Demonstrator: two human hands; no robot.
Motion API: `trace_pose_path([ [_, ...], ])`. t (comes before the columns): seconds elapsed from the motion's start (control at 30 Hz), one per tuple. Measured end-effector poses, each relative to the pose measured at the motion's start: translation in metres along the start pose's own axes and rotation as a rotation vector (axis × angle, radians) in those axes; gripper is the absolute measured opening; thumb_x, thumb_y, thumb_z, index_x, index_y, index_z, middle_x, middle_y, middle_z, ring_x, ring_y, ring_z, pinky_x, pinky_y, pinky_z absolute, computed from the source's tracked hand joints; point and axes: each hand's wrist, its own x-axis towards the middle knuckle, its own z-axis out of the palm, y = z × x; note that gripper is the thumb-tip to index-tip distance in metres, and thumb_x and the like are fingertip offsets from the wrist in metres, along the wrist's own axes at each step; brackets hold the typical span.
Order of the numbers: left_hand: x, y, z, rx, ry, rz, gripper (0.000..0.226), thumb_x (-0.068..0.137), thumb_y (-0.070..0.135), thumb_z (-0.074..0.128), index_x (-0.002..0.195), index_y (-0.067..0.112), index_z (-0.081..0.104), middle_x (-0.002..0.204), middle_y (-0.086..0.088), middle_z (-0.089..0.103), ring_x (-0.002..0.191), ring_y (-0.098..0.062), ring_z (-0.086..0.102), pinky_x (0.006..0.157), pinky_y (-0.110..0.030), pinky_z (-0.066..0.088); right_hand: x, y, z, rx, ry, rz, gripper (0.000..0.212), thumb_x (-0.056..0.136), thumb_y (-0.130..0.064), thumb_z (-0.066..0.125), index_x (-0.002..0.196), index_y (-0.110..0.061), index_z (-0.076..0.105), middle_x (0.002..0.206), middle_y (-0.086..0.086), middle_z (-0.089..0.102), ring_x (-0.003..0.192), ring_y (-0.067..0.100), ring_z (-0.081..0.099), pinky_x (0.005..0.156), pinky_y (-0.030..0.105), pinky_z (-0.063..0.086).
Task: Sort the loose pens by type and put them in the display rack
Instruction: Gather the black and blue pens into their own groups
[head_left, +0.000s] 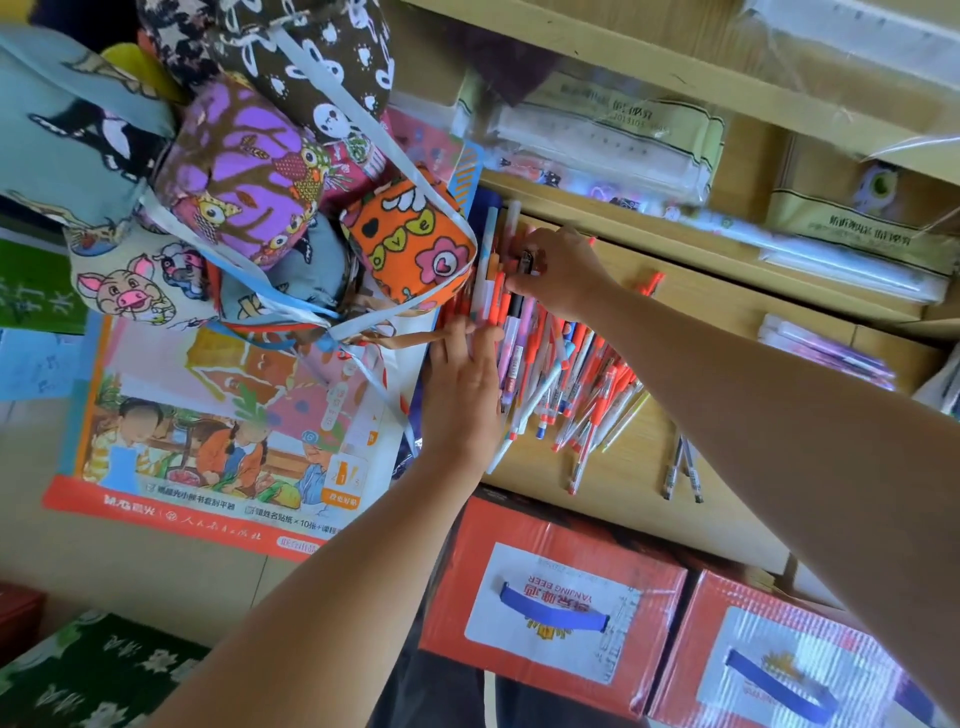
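A heap of loose pens (571, 384), mostly orange-capped with some blue and white ones, lies on a wooden shelf (727, 312). My left hand (462, 384) lies flat with straight fingers against the left edge of the heap, pressing a row of orange pens (491, 296) together. My right hand (561, 270) reaches in from the right, its fingers curled round a dark pen (525, 262) at the top of that row. Two dark pens (683, 470) lie apart at the shelf's front. One orange pen (652, 283) lies alone further back.
Patterned cloth bags (249, 171) hang close on the left, an orange one (410, 244) touching the pens. A picture poster (218, 415) hangs below them. Packets in clear plastic (597, 140) fill the upper shelf. Red cardboard boxes (550, 603) stand under the pen shelf.
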Motion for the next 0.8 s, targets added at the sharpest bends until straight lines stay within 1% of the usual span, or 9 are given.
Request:
trace_pose_path([
  [0.07, 0.001, 0.001, 0.0, -0.006, -0.016, -0.021, 0.07, 0.058, -0.004, 0.079, 0.118, 0.018, 0.051, 0.131, -0.011, 0.042, 0.114, -0.028, 0.045, 0.093, -0.032, 0.044, -0.002, 0.001, -0.001, 0.024, 0.014, 0.01, 0.051, 0.086, -0.033, 0.068, 0.129, -0.01, 0.054, 0.126, 0.015, 0.051, 0.114, 0.031, 0.052, 0.079, 0.027, 0.036],
  [0.13, 0.001, 0.0, 0.001, -0.005, -0.028, -0.029, 0.07, 0.06, -0.001, 0.081, 0.119, 0.019, 0.049, 0.131, -0.01, 0.04, 0.116, -0.028, 0.044, 0.095, -0.032, 0.044, -0.004, 0.005, 0.001, 0.106, 0.041, 0.02, 0.043, 0.084, -0.034, 0.072, 0.118, -0.01, 0.06, 0.118, 0.012, 0.058, 0.103, 0.03, 0.059, 0.075, 0.028, 0.04],
  [0.23, 0.001, -0.001, 0.0, 0.0, -0.054, -0.007, 0.067, 0.066, 0.009, 0.082, 0.123, 0.018, 0.048, 0.135, -0.011, 0.037, 0.121, -0.028, 0.041, 0.101, -0.033, 0.039, -0.011, 0.01, 0.002, 0.285, 0.082, 0.045, 0.03, 0.081, -0.029, 0.075, 0.103, -0.013, 0.062, 0.101, 0.007, 0.066, 0.082, 0.026, 0.065, 0.071, 0.041, 0.053],
  [0.3, 0.001, -0.001, -0.002, 0.01, -0.069, 0.007, 0.065, 0.071, 0.014, 0.08, 0.126, 0.017, 0.046, 0.137, -0.013, 0.035, 0.124, -0.029, 0.038, 0.104, -0.033, 0.036, -0.017, 0.012, 0.001, 0.373, 0.109, 0.04, 0.022, 0.082, -0.028, 0.075, 0.096, -0.016, 0.063, 0.088, 0.001, 0.066, 0.071, 0.02, 0.062, 0.073, 0.046, 0.056],
  [0.37, 0.001, -0.002, -0.003, 0.019, -0.073, 0.011, 0.065, 0.073, 0.016, 0.079, 0.128, 0.017, 0.045, 0.137, -0.012, 0.034, 0.126, -0.028, 0.037, 0.105, -0.032, 0.034, -0.02, 0.015, 0.001, 0.424, 0.144, 0.038, 0.016, 0.083, -0.028, 0.074, 0.092, -0.019, 0.064, 0.082, -0.001, 0.065, 0.07, 0.017, 0.06, 0.073, 0.046, 0.057],
  [0.47, 0.001, -0.001, -0.005, 0.025, -0.081, 0.017, 0.063, 0.076, 0.02, 0.076, 0.13, 0.018, 0.043, 0.14, -0.013, 0.032, 0.128, -0.028, 0.035, 0.105, -0.031, 0.033, -0.025, 0.016, -0.002, 0.475, 0.198, 0.035, 0.01, 0.084, -0.024, 0.073, 0.091, -0.019, 0.068, 0.084, 0.003, 0.069, 0.071, 0.018, 0.061, 0.073, 0.043, 0.057],
  [0.53, 0.001, 0.0, -0.007, 0.043, -0.099, 0.004, 0.062, 0.079, 0.026, 0.074, 0.132, 0.019, 0.041, 0.143, -0.014, 0.028, 0.13, -0.029, 0.034, 0.107, -0.031, 0.032, -0.029, 0.017, -0.006, 0.564, 0.214, 0.034, 0.005, 0.085, -0.022, 0.072, 0.089, -0.02, 0.069, 0.079, 0.005, 0.069, 0.064, 0.019, 0.059, 0.067, 0.042, 0.055],
  [0.63, 0.001, 0.002, -0.008, 0.068, -0.075, -0.013, 0.062, 0.078, 0.027, 0.075, 0.13, 0.015, 0.044, 0.144, -0.017, 0.029, 0.13, -0.033, 0.035, 0.107, -0.036, 0.037, -0.034, 0.021, -0.015, 0.688, 0.277, 0.044, 0.008, 0.086, -0.02, 0.07, 0.082, -0.025, 0.067, 0.064, -0.005, 0.062, 0.056, 0.016, 0.052, 0.057, 0.035, 0.048],
  [0.8, 0.001, 0.012, -0.009, 0.219, -0.044, -0.006, 0.062, 0.068, 0.025, 0.079, 0.121, 0.008, 0.05, 0.135, -0.018, 0.042, 0.116, -0.037, 0.046, 0.094, -0.041, 0.044, -0.045, 0.048, -0.035, 0.848, 0.402, 0.146, 0.01, 0.086, -0.018, 0.069, 0.078, -0.024, 0.067, 0.058, -0.007, 0.058, 0.05, 0.013, 0.048, 0.058, 0.032, 0.044],
])
